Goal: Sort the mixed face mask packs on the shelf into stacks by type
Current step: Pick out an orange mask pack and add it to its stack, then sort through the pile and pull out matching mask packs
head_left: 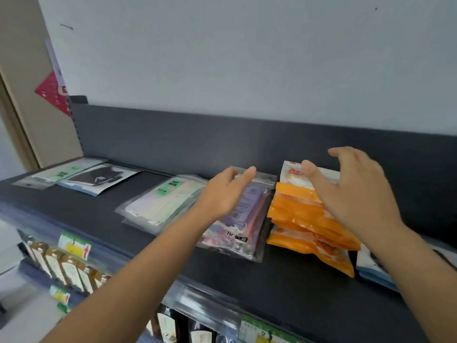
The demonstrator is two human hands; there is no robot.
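On the dark shelf lie several groups of mask packs. A stack of orange packs sits right of centre, and my right hand hovers over it, fingers spread, holding nothing. Left of it lies a clear pack with purple and pink masks; my left hand is open above its upper part. Further left is a clear pack with a green "FACE MASK" label. At the far left lie a black mask pack and a green-labelled pack. A blue and white pack shows behind my right forearm.
A dark back panel rises behind the shelf, with a pale wall above. Price tags hang on the shelf's front edge. Hanging products fill the row below. A red sign hangs at the left.
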